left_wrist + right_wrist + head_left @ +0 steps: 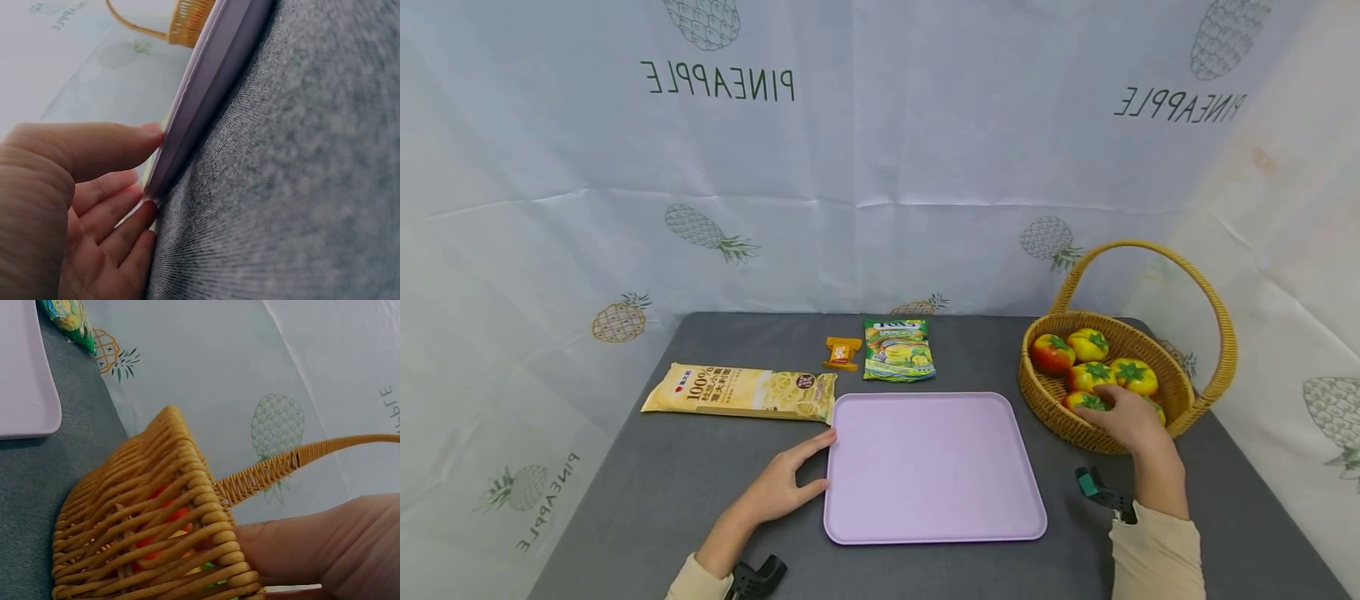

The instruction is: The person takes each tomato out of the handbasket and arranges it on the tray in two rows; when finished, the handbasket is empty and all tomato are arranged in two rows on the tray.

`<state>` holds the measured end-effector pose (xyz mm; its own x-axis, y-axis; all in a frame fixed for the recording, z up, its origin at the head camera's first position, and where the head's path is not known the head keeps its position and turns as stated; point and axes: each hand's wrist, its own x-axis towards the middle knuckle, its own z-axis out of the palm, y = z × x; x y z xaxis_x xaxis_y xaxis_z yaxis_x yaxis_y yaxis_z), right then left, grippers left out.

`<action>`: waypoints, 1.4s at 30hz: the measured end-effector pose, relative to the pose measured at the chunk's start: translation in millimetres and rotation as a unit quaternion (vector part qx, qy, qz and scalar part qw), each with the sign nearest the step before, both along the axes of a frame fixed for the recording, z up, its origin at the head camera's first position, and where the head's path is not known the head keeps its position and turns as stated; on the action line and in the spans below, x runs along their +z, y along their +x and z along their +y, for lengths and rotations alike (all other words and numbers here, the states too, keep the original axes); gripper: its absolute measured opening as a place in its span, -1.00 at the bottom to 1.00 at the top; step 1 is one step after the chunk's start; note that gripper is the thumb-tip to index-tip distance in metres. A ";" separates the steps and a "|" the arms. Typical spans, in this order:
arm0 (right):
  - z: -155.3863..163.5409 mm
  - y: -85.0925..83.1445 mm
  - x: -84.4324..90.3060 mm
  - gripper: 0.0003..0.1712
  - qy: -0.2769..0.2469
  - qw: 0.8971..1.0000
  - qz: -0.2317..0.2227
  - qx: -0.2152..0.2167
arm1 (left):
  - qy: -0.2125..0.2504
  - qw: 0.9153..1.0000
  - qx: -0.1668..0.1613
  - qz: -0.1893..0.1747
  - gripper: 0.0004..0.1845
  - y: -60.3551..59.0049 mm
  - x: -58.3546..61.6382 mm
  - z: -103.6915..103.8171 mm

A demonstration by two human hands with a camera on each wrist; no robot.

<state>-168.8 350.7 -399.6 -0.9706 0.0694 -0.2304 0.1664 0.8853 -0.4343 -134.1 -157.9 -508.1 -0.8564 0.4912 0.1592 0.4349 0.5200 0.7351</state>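
While the left hand [778, 486] is resting flat on the grey table [647, 492], its straight fingers and thumb are touching the nine o'clock edge of the lilac tray [932, 467] at the centre. At three o'clock, the right hand [1127, 421] is reaching over the rim of the wicker basket [1213, 317], fingers curving onto one of the yellow-and-red toy tomatoes [1088, 402]; whether it is gripping is unclear. At eleven o'clock, a pasta packet [741, 392] is lying, with a small orange sachet [842, 352] and a green snack bag [898, 350] at twelve.
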 end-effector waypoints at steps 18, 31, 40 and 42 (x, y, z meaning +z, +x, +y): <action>6.6 -15.6 -0.7 -0.10 0.006 0.999 -0.052 0.013 | -0.008 1.000 0.000 -0.004 -0.28 0.6 0.0 2.1; 5.9 -8.4 -4.1 -0.06 -0.001 1.000 0.003 0.008 | -0.008 1.000 -0.002 -0.003 -0.28 -0.8 -0.6 1.8; -3.2 -5.2 -5.4 -0.05 -0.045 0.995 0.090 0.000 | -0.004 1.000 -0.002 0.001 -0.27 -1.2 -1.1 1.1; -6.3 -4.7 -5.7 -0.08 -0.052 0.991 0.121 -0.002 | -0.006 1.000 -0.003 0.002 -0.27 -1.5 -1.0 1.0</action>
